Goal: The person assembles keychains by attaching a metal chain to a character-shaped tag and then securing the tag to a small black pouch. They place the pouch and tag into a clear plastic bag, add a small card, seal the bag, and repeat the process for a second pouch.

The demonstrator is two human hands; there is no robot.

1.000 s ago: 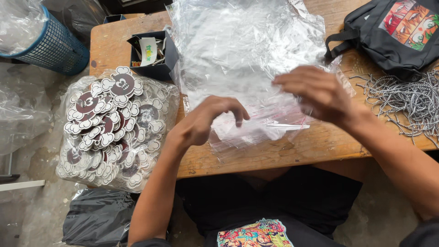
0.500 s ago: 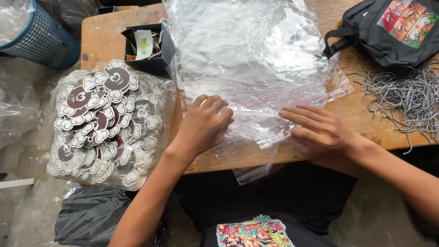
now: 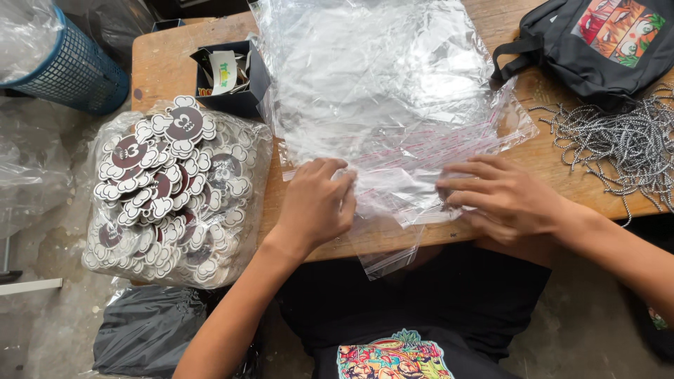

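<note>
Left hand [image 3: 317,203] and right hand [image 3: 502,198], fingers loosely curled, press the clear bag stack [image 3: 382,105] on the wooden table [image 3: 165,67]; best peel one bag slowly.

- Clear plastic sleeves [image 3: 382,91] with red-printed strips
- Maroon-and-white stickers [image 3: 168,189]
- Black bag [image 3: 597,42] with a red, green cartoon print
- Blue mesh basket [image 3: 70,70]
- Silver-grey ball chains [image 3: 625,147]

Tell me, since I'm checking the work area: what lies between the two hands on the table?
In the head view, only the clear plastic bags lie between the left hand and the right hand, spread over the wooden table; both hands press flat on them.
</note>
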